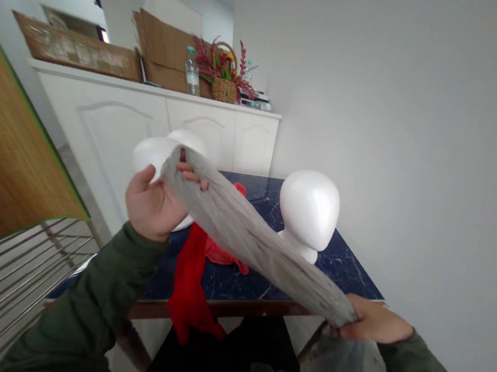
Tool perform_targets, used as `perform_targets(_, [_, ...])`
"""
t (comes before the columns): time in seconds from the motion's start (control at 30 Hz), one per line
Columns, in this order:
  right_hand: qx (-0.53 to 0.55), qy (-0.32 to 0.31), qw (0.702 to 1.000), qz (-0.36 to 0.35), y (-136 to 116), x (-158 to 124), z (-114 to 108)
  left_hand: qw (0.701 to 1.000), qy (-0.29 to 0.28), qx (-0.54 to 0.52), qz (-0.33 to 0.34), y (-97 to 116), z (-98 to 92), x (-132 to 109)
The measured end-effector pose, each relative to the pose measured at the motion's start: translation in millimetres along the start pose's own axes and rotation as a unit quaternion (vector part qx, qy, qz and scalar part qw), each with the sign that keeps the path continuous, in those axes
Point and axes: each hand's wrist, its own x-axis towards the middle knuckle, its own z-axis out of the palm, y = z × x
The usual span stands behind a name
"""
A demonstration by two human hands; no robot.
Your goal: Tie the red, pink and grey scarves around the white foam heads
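A sheer grey scarf [251,234] is stretched in a loose, gathered band between my two hands. My left hand [156,202] carries its upper end, palm turned up, with the cloth looped over the fingers and the thumb standing apart. At the lower end, my right hand [372,322] has its fingers closed round the scarf, and more thin grey cloth hangs below it. Behind the band, a red scarf [192,275] droops over the table's near edge. Beside it lies a coral-red cloth [219,253], partly covered from view by the grey scarf.
A white foam head [311,209] stands on the dark blue marbled table [351,268]. More white heads [148,152] are at the left, partly behind my left hand. A white cabinet [125,116] bears cardboard boxes, a bottle and a flower basket [224,89]. A metal rack [15,272] is at left.
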Motion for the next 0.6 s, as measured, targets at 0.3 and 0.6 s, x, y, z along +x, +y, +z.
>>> perform_targets(0.3, [0.151,0.468,0.846,-0.207,-76,-10,-151,0.992,-0.104,-0.009,0.075,-10,50.3,115])
perform_targets(0.6, [-0.151,0.572,0.802,0.079,-43,93,-212,0.991,0.128,-0.038,-0.016,-98,3.3,158])
